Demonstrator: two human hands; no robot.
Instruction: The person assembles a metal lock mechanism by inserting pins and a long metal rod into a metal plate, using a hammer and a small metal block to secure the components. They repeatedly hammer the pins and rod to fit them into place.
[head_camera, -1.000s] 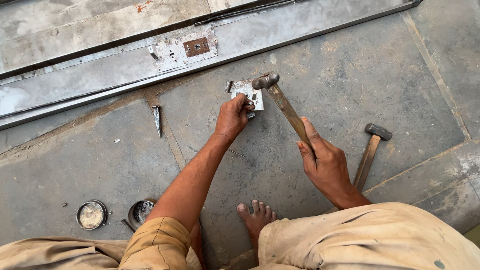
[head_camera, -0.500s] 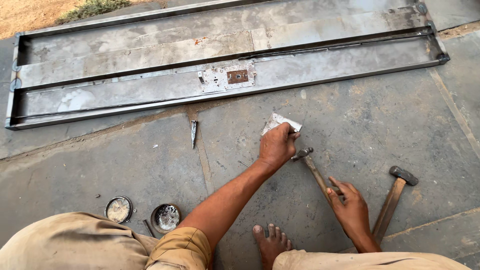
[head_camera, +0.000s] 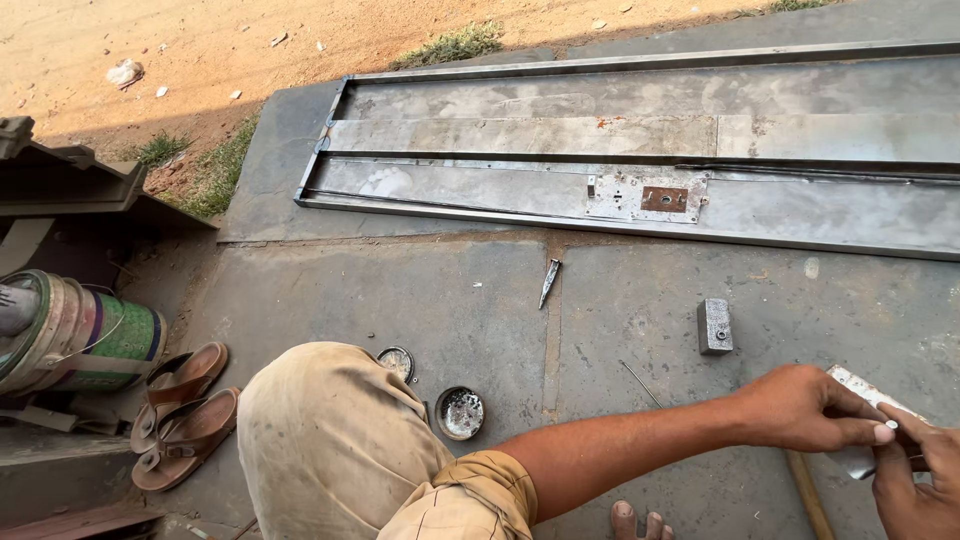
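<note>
Both hands meet at the right edge of the view over the grey concrete floor (head_camera: 400, 290): the left hand (head_camera: 805, 408) pinches a small flat silvery metal plate (head_camera: 862, 390) between thumb and fingertips, and the right hand (head_camera: 915, 480), half out of frame, closes its grip on the plate's lower end. To handle the plate well I would keep both pinches on its edges and hold it level. A wooden tool handle (head_camera: 808, 492) lies on the floor just beneath the hands, and a small grey metal block (head_camera: 715, 326) lies near.
</note>
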